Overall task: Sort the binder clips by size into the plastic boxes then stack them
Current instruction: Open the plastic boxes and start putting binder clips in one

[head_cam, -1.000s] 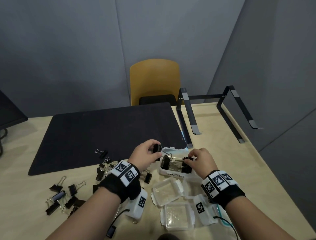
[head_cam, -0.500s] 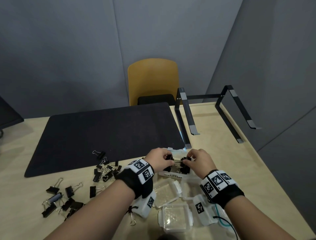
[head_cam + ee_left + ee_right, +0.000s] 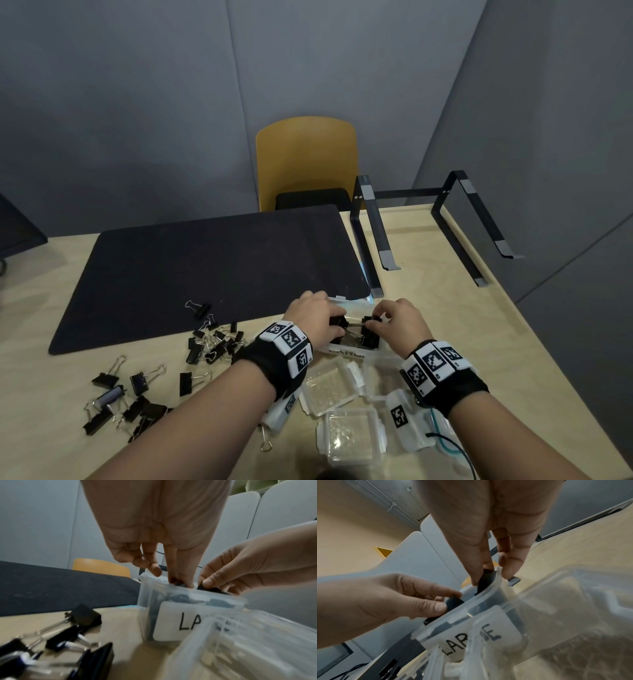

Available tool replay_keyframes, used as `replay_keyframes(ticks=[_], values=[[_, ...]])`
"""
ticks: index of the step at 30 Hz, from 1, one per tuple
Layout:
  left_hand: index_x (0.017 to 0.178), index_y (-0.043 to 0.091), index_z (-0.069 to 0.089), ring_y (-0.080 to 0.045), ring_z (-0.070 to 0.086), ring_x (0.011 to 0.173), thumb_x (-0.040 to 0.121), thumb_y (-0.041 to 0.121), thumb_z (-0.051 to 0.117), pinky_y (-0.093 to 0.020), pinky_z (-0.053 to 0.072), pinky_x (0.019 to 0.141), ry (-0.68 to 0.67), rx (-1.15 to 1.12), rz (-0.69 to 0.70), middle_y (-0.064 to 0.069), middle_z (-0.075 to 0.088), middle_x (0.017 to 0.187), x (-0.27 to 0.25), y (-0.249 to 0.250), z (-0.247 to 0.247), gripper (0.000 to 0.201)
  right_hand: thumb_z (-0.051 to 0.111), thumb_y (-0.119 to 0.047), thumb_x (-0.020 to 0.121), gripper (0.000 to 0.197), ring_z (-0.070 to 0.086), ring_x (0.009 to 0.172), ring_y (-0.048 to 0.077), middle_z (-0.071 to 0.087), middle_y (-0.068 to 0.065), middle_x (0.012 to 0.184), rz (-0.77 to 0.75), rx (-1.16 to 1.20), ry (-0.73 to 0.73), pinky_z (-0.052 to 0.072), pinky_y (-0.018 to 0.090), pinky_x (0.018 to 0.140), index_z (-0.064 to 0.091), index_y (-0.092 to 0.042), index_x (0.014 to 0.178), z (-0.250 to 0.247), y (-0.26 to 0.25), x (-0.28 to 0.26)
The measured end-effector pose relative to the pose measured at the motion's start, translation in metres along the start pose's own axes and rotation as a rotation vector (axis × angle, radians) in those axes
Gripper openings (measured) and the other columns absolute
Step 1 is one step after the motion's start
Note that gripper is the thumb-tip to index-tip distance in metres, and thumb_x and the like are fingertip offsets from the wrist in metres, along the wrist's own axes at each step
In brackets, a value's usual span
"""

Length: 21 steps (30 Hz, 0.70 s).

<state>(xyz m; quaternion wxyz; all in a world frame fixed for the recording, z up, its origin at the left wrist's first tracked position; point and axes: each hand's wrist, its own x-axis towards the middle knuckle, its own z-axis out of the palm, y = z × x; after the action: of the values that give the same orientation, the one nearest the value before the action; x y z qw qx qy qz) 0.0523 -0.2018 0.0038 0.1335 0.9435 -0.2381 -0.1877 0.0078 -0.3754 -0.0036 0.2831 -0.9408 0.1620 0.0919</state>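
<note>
Since a second ago the left hand (image 3: 317,318) has joined the right hand (image 3: 399,320), each pinching a large clip (image 3: 371,334) into the LARGE box (image 3: 171,620); loose clips (image 3: 137,394) remain unsorted.

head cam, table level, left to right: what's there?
Loose binder clips → small clip pile → left hand → box labelled LARGE → right hand → black metal stand.
</note>
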Motion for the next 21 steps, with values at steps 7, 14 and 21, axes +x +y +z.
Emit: replay_keyframes(ticks=[7, 14, 21], values=[[0.130, 0.032, 0.053, -0.019, 0.035, 0.116, 0.086, 0.043, 0.060, -0.035, 0.038, 0.101, -0.008, -0.169, -0.039, 0.001, 0.047, 0.117, 0.000, -0.006, 0.012, 0.045, 0.064, -0.030, 0.086, 0.023, 0.055, 0.097, 0.021, 0.056, 0.008, 0.107, -0.009, 0.006, -0.009, 0.035, 0.023, 0.074, 0.065, -0.013, 0.102, 0.006, 0.001, -0.001], [0.131, 0.032, 0.052, -0.020, 0.036, 0.118, 0.090, 0.036, 0.057, -0.034, 0.037, 0.103, 0.020, -0.212, -0.021, 0.001, 0.048, 0.122, -0.003, -0.010, 0.014, 0.042, 0.064, -0.030, 0.086, 0.022, 0.058, 0.092, 0.026, 0.056, 0.009, 0.104, -0.009, 0.034, -0.019, 0.051, 0.038, 0.081, 0.065, -0.015, 0.101, 0.005, 0.001, 0.002], [0.128, 0.034, 0.053, -0.014, 0.030, 0.122, 0.084, 0.034, 0.065, -0.030, 0.032, 0.107, 0.096, -0.284, 0.002, 0.006, 0.035, 0.129, -0.009, -0.017, 0.019, 0.046, 0.062, -0.036, 0.086, 0.029, 0.057, 0.093, 0.018, 0.048, -0.004, 0.109, -0.086, 0.045, -0.022, 0.044, 0.027, 0.085, 0.060, -0.024, 0.112, -0.001, 0.009, -0.004]])
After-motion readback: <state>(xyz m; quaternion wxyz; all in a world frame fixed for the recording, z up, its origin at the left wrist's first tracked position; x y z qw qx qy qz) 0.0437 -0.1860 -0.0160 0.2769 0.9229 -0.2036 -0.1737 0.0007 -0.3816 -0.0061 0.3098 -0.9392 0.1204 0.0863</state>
